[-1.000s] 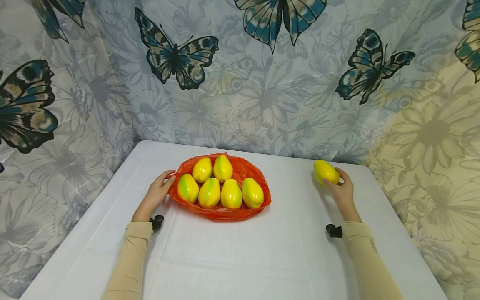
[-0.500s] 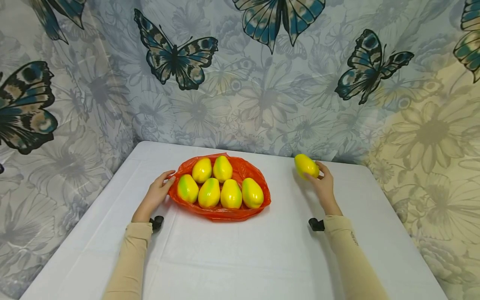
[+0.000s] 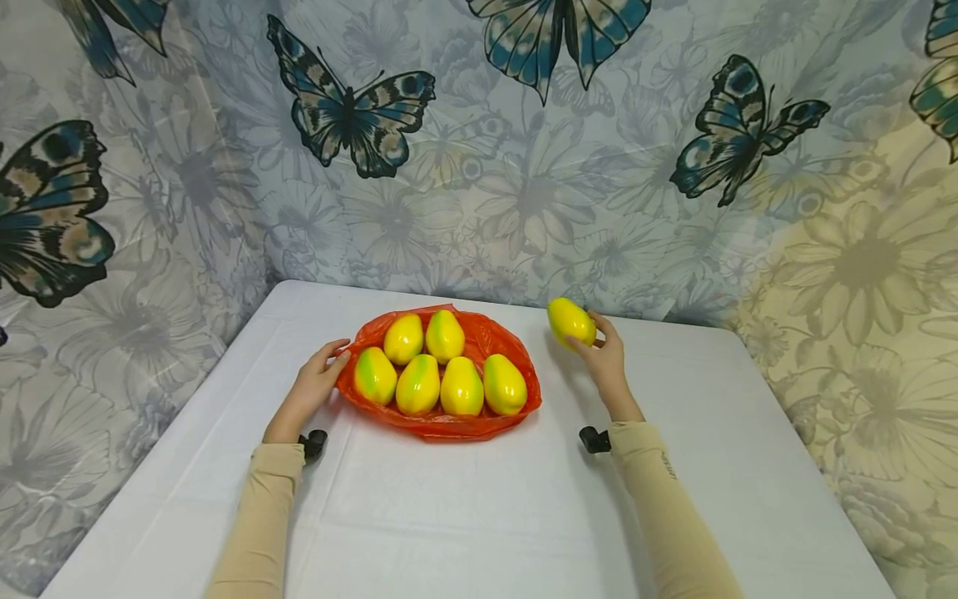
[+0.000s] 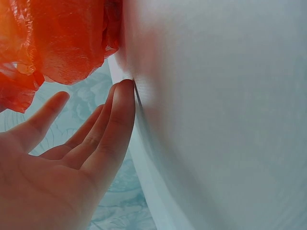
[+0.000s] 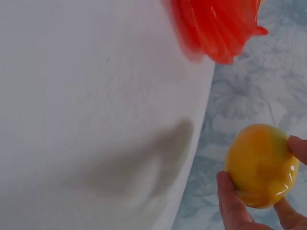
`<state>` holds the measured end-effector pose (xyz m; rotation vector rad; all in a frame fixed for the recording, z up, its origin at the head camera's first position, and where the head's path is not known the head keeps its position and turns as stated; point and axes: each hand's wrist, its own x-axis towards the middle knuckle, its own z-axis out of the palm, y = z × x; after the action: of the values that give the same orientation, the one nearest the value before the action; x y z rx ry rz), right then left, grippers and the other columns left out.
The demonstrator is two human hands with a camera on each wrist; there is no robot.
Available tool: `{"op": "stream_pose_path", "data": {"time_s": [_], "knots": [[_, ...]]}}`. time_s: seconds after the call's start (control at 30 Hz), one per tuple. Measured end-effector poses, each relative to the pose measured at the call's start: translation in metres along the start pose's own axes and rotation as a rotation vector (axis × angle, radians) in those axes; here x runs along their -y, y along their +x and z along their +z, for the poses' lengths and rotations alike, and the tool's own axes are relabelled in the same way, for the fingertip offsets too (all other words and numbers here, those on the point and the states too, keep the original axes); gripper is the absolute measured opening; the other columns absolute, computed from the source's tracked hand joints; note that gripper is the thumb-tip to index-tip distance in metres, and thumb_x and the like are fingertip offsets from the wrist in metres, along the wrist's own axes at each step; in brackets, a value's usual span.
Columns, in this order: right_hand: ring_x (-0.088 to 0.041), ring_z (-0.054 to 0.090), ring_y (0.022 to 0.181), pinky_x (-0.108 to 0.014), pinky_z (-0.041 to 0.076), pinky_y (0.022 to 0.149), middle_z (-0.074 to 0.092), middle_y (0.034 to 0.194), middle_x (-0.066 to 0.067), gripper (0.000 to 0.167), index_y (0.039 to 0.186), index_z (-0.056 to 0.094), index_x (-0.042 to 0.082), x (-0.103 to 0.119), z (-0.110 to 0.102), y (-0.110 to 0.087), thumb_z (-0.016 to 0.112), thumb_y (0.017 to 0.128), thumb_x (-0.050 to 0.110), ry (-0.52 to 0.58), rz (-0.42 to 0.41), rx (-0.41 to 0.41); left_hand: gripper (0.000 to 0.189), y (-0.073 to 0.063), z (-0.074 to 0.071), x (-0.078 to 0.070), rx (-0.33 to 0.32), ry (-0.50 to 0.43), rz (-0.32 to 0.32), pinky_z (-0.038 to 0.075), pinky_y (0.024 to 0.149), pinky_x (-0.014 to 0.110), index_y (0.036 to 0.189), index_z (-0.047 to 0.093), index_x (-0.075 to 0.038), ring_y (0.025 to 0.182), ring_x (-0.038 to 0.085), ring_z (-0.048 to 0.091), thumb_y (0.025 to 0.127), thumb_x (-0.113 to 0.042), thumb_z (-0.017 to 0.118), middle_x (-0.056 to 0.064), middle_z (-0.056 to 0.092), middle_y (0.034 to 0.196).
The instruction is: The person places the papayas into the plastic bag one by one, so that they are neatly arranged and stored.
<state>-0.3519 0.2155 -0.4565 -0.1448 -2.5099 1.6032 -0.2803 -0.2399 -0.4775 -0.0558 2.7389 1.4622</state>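
A red plastic bag (image 3: pixel 441 428), spread open like a shallow bowl, lies left of the table's middle and holds several glossy yellow-green mangoes (image 3: pixel 461 388). My left hand (image 3: pixel 310 391) is at its left edge. In the left wrist view the fingers (image 4: pixel 115 120) are extended below the bag (image 4: pixel 67 43), with fingertips near the white cloth and nothing gripped. To the right of the bag, my right hand (image 3: pixel 609 370) holds one mango (image 3: pixel 570 322) above the table. The right wrist view shows this mango (image 5: pixel 259 165) between thumb and fingers.
A white cloth covers the table (image 3: pixel 464 516). Behind and beside it hangs a floral backdrop (image 3: pixel 539 200) with butterfly prints. Small black wrist cameras (image 3: pixel 595 440) are on both arms.
My right hand has moved left across the table with the mango, closer to the red bag. My left hand and the bag have stayed where they were.
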Motion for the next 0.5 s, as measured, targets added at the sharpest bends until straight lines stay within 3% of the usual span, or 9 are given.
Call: {"op": "stream_pose_path", "data": {"time_s": [0.5], "knots": [[-0.039, 0.043, 0.127, -0.049, 0.048, 0.099, 0.032, 0.156, -0.014, 0.066, 0.148, 0.039, 0.010, 0.023, 0.043, -0.006, 0.069, 0.090, 0.020, 0.013, -0.022, 0.067, 0.056, 0.001, 0.000, 0.001, 0.003, 0.003, -0.004, 0.039, 0.109, 0.058, 0.152, 0.031, -0.008, 0.132, 0.048, 0.044, 0.106, -0.039, 0.037, 0.028, 0.033, 0.152]]}}
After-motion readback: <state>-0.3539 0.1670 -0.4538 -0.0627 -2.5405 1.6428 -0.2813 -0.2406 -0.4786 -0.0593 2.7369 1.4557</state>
